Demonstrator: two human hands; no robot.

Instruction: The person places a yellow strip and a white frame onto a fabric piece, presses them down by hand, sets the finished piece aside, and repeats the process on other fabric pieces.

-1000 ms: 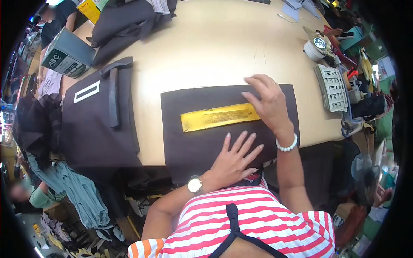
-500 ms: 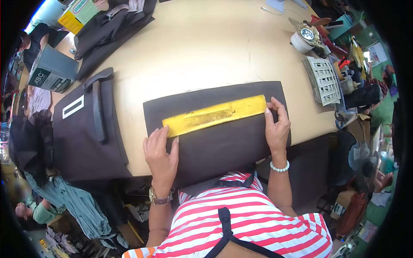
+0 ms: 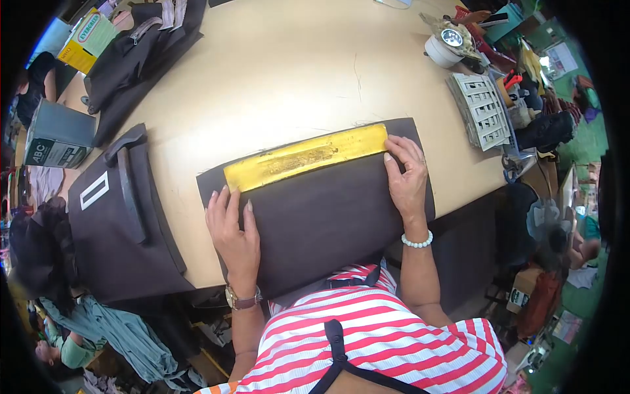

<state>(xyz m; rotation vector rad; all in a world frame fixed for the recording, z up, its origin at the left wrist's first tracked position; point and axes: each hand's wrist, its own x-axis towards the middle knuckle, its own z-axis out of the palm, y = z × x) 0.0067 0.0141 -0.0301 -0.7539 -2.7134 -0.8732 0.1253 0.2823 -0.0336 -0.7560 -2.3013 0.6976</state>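
A long yellow bar [image 3: 305,156], with a worn brown patch along its middle, lies along the far edge of a dark cloth piece [image 3: 315,223]. At its left end is my left hand [image 3: 234,230], fingers stretched and apart. One fingertip touches the bar's corner, while the thumb rests over the cloth. My right hand [image 3: 408,177] has its thumb and fingers closed around the bar's right end. A watch is on my left wrist, a beaded bracelet on my right.
On the left, a dark hammer-like tool [image 3: 129,194] and a white rectangular frame [image 3: 94,191] lie on folded dark fabric [image 3: 131,262]. Behind stand an ABC tin [image 3: 62,131] and a yellow box [image 3: 85,43]. White slotted plates [image 3: 480,111] and a white tape roll [image 3: 443,51] sit at right.
The yellow bar has moved away from me across the cloth, from its middle to near its far edge, and both hands have moved with it. The view has shifted slightly.
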